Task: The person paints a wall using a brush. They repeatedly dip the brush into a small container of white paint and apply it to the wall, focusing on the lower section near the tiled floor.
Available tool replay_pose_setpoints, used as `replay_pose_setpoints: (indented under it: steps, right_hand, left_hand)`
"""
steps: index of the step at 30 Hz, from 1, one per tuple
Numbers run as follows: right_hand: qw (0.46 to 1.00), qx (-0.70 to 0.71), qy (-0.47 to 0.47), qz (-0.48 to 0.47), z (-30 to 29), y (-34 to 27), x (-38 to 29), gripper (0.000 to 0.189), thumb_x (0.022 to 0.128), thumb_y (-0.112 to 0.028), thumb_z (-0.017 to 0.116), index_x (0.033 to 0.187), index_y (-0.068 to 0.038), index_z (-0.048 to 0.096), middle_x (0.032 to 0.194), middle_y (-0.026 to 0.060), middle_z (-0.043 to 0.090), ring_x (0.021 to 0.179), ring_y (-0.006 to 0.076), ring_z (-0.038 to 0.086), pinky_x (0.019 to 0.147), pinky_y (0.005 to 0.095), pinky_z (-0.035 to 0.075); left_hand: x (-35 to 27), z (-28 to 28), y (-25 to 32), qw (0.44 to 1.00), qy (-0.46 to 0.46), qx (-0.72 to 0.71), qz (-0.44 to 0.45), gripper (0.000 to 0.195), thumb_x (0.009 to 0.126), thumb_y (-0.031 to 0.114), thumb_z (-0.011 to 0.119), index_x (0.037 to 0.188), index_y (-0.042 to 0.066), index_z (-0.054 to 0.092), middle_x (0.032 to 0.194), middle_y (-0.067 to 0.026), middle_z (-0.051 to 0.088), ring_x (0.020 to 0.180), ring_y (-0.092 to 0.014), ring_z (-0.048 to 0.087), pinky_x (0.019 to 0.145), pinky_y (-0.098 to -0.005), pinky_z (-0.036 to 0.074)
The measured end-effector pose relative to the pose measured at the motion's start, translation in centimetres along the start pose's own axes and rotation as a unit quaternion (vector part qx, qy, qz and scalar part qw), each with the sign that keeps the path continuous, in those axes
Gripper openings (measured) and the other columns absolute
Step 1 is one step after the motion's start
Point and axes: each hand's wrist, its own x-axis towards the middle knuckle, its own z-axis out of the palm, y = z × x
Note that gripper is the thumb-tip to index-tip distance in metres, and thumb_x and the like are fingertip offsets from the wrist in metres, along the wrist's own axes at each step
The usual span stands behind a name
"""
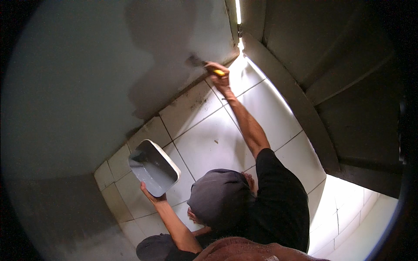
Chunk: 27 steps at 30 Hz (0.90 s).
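Note:
My right hand (219, 75) grips a paintbrush with a yellow handle (218, 72). The dark bristles (196, 60) are blurred and meet the grey wall (98, 81) low down, near its corner by the door. In front of me on the left, my left hand (154, 197) holds a rectangular plastic tub (169, 160) by its near end, tilted so that its inside shows. Grey coats the tub's inner walls, with a darker patch at its far end; how much paint it holds I cannot tell.
White floor tiles (209, 137) with dark joints lie below, bearing dark specks (199, 102) along the wall's foot and a small scrap (216, 141). A dark panelled door (294, 88) stands close on the right, light coming under it. My bent knees (222, 199) and bare feet are beneath me.

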Motion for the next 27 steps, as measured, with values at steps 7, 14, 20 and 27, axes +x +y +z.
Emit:
replay_pose_setpoints:
  steps: [7,14,20,27]
  right_hand:
    - [0.975,-0.092,0.198,0.049,-7.0,-7.7,5.3,0.009,0.085,-0.001,0.063,0.094,-0.002,0.066,0.089,0.0055,0.066,0.077,0.0119,0.062,0.065,0.0247,0.051]
    - [0.981,0.117,0.016,0.153,2.2,-23.1,5.0,0.017,0.089,-0.008,0.065,0.103,-0.002,0.059,0.096,0.0109,0.069,0.078,0.0144,0.067,0.06,0.0226,0.054]
    - [0.928,0.021,-0.352,0.123,9.8,-28.1,2.6,0.022,0.087,-0.014,0.068,0.102,-0.001,0.059,0.092,0.0106,0.068,0.084,0.0175,0.067,0.068,0.0286,0.057]
    - [0.83,-0.147,-0.537,0.014,12.6,-30.7,0.0,0.015,0.084,-0.013,0.068,0.093,-0.001,0.063,0.079,0.0127,0.069,0.067,0.0203,0.068,0.06,0.0314,0.053]
  left_hand:
    - [1.8,-0.3,-1.6,0.998,-0.024,-0.054,-0.037,0.068,0.081,0.049,0.058,0.135,0.01,0.043,0.131,-0.009,0.051,0.118,-0.029,0.05,0.097,-0.0475,0.043]
    - [2.4,4.2,-2.7,0.989,-0.11,-0.09,-0.039,0.058,0.085,0.045,0.057,0.127,0.006,0.051,0.119,-0.0076,0.059,0.11,-0.023,0.057,0.094,-0.0388,0.046]
    - [4.7,3.0,-6.6,0.965,-0.254,-0.059,0.038,0.038,0.095,0.036,0.047,0.113,0.004,0.057,0.102,-0.0041,0.061,0.092,-0.014,0.06,0.078,-0.0301,0.05]
    - [0.8,8.7,-1.4,0.982,-0.165,-0.073,-0.048,0.051,0.09,0.031,0.058,0.126,-0.003,0.053,0.12,-0.0149,0.059,0.108,-0.021,0.059,0.095,-0.0333,0.046]
